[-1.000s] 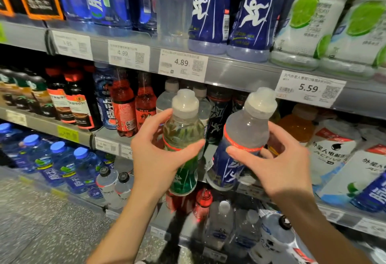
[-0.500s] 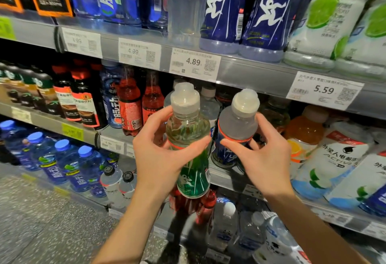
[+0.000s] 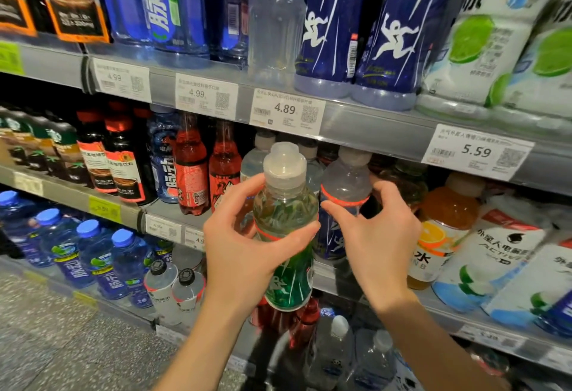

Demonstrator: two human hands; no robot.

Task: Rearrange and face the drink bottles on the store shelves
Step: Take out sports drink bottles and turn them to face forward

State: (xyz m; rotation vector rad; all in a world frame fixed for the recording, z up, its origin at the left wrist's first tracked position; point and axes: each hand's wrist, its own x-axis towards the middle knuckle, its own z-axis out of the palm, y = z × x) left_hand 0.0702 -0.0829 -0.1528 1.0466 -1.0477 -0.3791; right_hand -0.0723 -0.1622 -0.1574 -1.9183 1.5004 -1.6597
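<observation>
Light: dim and even.
Shadow: deep black under the grey metal upper shelf (image 3: pixel 371 130).
Blur: white paper price tags (image 3: pixel 122 79) smeared at left.
Distortion: wide-angle bending tilts the edge bottles.

Single head-mounted wide-angle view, close range, facing the store shelves.

The camera looked forward and slightly down from the person's head, angled across the middle shelf (image 3: pixel 387 143). Both forearms entered from the bottom edge. Shelf lines bowed toward the frame edges. The floor (image 3: pixel 46 344) filled the lower left corner. No second view was supplied.
</observation>
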